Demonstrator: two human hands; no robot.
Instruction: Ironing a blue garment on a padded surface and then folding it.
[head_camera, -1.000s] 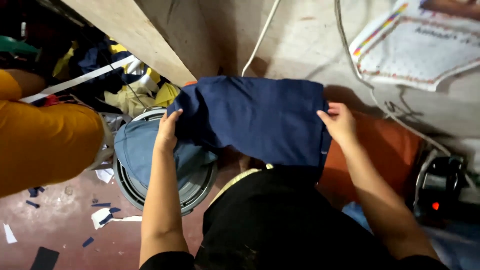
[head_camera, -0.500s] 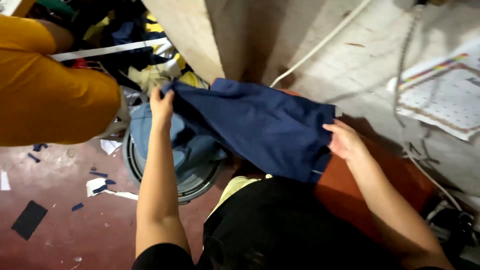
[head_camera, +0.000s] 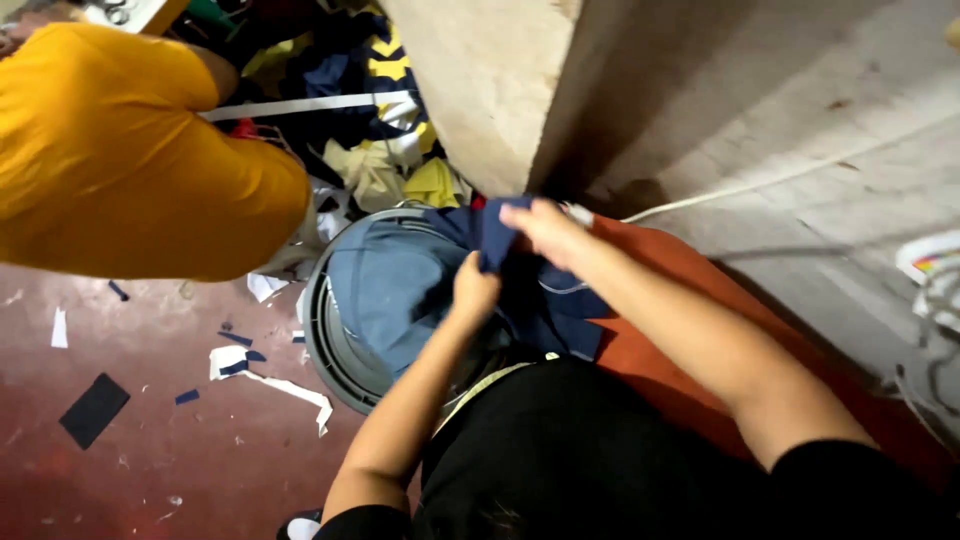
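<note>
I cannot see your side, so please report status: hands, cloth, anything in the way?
Left hand and right hand both gripping navy cloth. Cloth bunched over grey tub. Person in yellow shirt close by the tub.

A concrete pillar (head_camera: 490, 90) blocks the upper centre and a person in yellow (head_camera: 120, 160) crowds the upper left; open red floor (head_camera: 150, 450) at lower left leaves passing room beside the grey tub (head_camera: 335, 355).

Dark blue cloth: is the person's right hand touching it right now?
Touching. The head view shows the right hand with its fingers pinching the top edge of the dark blue cloth; the left hand grips it too.
</note>
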